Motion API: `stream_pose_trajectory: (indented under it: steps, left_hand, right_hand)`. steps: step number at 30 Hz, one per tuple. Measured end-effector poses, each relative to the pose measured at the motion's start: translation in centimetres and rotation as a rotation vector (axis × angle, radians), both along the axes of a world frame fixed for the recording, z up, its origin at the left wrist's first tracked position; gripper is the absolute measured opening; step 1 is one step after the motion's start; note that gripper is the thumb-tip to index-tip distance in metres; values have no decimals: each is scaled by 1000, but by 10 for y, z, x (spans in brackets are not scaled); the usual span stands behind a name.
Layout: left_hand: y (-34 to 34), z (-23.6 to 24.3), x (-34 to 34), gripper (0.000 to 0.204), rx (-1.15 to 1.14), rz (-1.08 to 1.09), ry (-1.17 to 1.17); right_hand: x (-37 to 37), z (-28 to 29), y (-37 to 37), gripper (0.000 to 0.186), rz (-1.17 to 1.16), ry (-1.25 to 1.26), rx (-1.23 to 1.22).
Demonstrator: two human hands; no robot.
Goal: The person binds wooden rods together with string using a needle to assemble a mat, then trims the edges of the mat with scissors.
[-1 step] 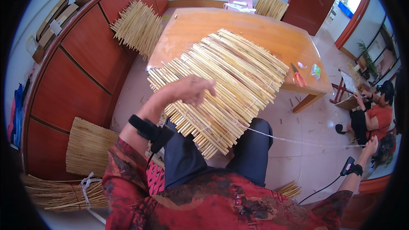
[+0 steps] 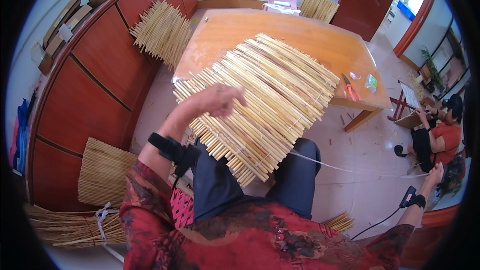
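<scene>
A large mat of pale reed stalks (image 2: 270,90), bound across with thin cord, lies slanted over my knees and onto the table. My left hand (image 2: 220,101) hovers over or rests on its left part; I cannot tell if it touches. Its fingers are loosely bent, the index finger pointing out, and no object shows in them. Far out to the right, my right hand (image 2: 436,174) is closed on a white cord (image 2: 340,168). That cord runs from the mat's lower right edge across to the hand, with a slight sag.
On the wooden table (image 2: 220,25) lie pliers (image 2: 351,87) and a small box (image 2: 370,83). More reed mats lean at the cabinets (image 2: 105,75) and behind the table. A bundle of stalks (image 2: 75,227) lies lower left. A co-worker (image 2: 442,135) sits at the right.
My left hand has shifted slightly left and up over the mat. The cord, which crossed the mat's top surface near its lower right, now shows only from the edge outward.
</scene>
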State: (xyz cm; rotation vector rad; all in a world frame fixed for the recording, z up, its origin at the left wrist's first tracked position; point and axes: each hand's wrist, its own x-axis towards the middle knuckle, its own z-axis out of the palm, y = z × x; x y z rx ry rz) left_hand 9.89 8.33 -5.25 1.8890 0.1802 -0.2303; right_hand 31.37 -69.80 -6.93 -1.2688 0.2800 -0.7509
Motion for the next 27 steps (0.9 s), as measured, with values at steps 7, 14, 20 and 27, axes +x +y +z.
stream_pose_trajectory:
  steps: [7,14,20,27]
  left_hand:
    - [29,14,4,26,-564,265,-257]
    - [19,19,39,20,-373,382,-486]
    - [-1,-12,36,32,1028,310,-487]
    - [-33,-58,-81,24,127,555,-357]
  right_hand:
    - [-10,3,26,22,32,27,-64]
    - [5,68,184,25,592,-76,-114]
    - [-71,142,351,33,860,-255,-330]
    - [-87,159,426,37,1054,-375,-342]
